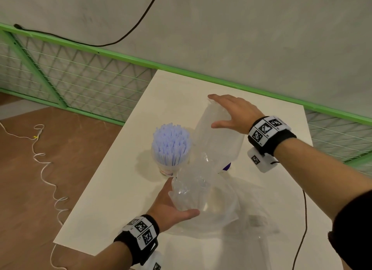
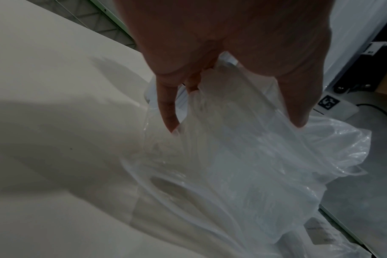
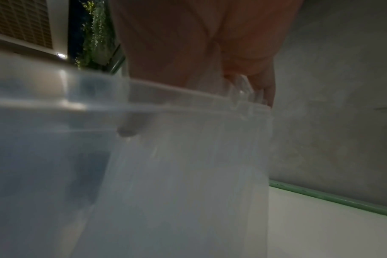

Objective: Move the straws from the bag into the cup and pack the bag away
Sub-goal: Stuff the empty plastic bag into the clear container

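On the white desk (image 1: 124,169) stands a clear cup (image 1: 168,167) full of pale blue straws (image 1: 171,142), which stick up out of its mouth. Just to the right of the cup, the person holds two clear plastic things. The right hand (image 1: 231,112) grips a translucent plastic box (image 1: 218,136) by its upper edge; in the head view the fingers lie over the far rim and the thumb presses on the near wall, and the box is tilted, with its lower part close to the desk. In the right wrist view the rim of this box (image 3: 144,97) crosses the picture and the thumb is seen through the plastic. The left hand (image 1: 171,207) holds the crumpled clear bag (image 1: 193,189), with the thumb on the near side and the fingers on the far side of it. In the left wrist view the fingers (image 2: 168,108) are curled around the folds of the bag (image 2: 243,165), and its loose end spreads down on the desk. The bag touches the lower part of the box. I cannot tell if any part of the bag is already inside the box. A small purple thing (image 1: 227,166) shows under the box. Behind the desk runs a green fence (image 1: 80,68), and a white cord (image 1: 46,169) lies on the brown floor at the left.
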The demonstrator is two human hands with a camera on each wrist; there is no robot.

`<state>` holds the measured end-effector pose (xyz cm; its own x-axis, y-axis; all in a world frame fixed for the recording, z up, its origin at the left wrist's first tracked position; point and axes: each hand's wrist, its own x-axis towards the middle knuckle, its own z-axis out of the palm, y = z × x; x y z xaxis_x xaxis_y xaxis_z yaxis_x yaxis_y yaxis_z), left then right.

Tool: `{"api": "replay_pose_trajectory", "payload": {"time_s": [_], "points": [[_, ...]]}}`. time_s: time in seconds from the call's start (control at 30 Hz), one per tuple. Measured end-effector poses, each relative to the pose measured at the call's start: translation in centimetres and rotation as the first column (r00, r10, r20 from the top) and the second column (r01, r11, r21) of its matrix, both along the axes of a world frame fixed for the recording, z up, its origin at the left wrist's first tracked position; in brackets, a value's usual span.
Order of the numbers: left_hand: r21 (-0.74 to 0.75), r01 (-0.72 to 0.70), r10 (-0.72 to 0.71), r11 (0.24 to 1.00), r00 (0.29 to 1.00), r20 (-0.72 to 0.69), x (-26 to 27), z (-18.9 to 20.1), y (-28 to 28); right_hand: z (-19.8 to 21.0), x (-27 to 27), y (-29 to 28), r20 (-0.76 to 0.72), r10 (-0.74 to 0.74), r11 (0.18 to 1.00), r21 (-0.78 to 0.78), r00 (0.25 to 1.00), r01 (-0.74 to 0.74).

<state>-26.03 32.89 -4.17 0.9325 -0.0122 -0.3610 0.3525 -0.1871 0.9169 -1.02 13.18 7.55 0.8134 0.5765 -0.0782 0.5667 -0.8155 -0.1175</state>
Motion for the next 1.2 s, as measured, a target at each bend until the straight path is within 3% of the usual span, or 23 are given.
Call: {"api": "replay_pose_trajectory", "payload": {"time_s": [0.2,0.4,0.63,0.8,0.87,0.97,1.03,1.13,1.2], "points": [[-0.009,-0.009,0.009,1.000,1.000,-0.003,0.0,0.1,0.0,-0.5,-1.5,0.9,0.062,0.019,0.984,-0.177,0.998,-0.007],[-0.014,-0.003,0.003,1.000,1.000,0.011,0.0,-0.2,0.0,0.6,-1.1,1.7,-0.074,-0.076,0.997,-0.033,0.994,0.074],[-0.011,-0.009,0.009,1.000,1.000,0.012,0.0,-0.3,0.0,-0.2,-0.7,2.4,0.023,-0.196,0.970,0.155,0.980,0.190],[-0.007,0.002,-0.002,1.000,1.000,0.024,0.1,-0.4,-0.1,0.4,-1.0,1.5,-0.102,-0.096,0.995,0.028,0.990,0.100],[-0.001,0.006,-0.006,1.000,0.999,0.034,0.1,-0.5,-0.1,1.8,-1.9,1.1,-0.084,-0.102,0.969,0.219,0.991,0.118],[0.006,0.012,-0.012,1.000,0.999,0.036,0.1,-0.8,0.0,3.8,-5.2,-0.1,0.111,-0.069,0.865,0.501,0.991,0.005],[-0.011,0.013,-0.013,1.000,1.000,0.019,-0.1,-1.0,0.2,4.0,-8.8,-0.7,0.039,0.022,0.839,0.543,0.999,-0.039],[-0.046,0.007,-0.007,0.999,1.000,0.012,-0.4,-1.3,0.3,3.2,-13.8,-1.2,-0.217,0.126,0.883,0.470,0.968,-0.009],[-0.046,0.024,-0.022,0.999,0.999,0.032,-0.6,-1.4,0.4,2.2,-15.6,-1.1,-0.292,0.148,0.916,0.401,0.945,-0.019]]}}
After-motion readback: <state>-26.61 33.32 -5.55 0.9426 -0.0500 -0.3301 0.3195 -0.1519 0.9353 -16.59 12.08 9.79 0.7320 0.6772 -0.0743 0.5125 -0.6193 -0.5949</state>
